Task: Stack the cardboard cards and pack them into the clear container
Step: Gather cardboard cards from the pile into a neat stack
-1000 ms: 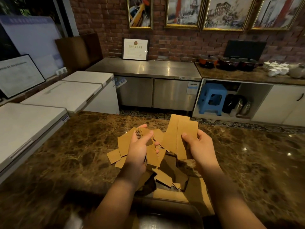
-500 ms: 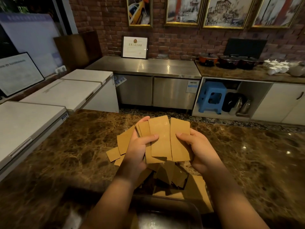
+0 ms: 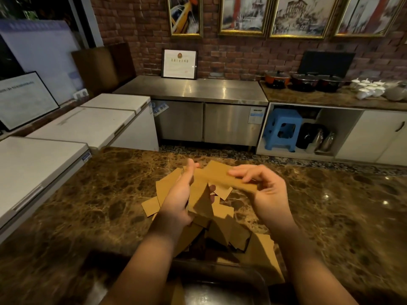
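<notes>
Both hands are raised over a loose heap of brown cardboard cards (image 3: 222, 230) on the marble counter. My left hand (image 3: 178, 199) grips a bunch of cards (image 3: 201, 203) that hang edge-down. My right hand (image 3: 266, 190) pinches the right end of a flat bundle of cards (image 3: 222, 177) lying almost level between the two hands. The clear container (image 3: 253, 280) stands at the counter's near edge, between my forearms, its rim dark and partly hidden by them.
The brown marble counter (image 3: 88, 205) stretches left and right of the heap. White chest freezers (image 3: 39, 164) border it on the left. Beyond a floor gap stand a steel cabinet (image 3: 204, 119) and a blue stool (image 3: 283, 128).
The upright fan of cards held by both hands has been turned: the right hand now holds a bundle nearly flat, and the left hand's cards have dropped edge-down.
</notes>
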